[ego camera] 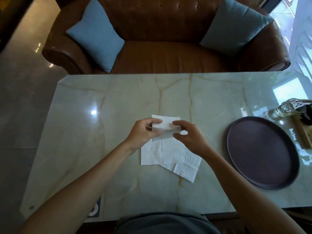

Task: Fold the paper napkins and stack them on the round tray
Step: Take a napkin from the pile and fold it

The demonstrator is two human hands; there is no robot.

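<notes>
Flanking the hands-held napkin (166, 126) — round tray (263, 152), glass bottle (285, 109).

bare marble table (118, 98) leftward, round tray (236, 149) and bottle (285, 109) rightward

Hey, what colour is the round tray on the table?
The round tray is a dark purplish brown, plain with no pattern. The head view shows it clearly.

Left hand (143, 132), right hand (189, 138), fingers pinched.
</notes>
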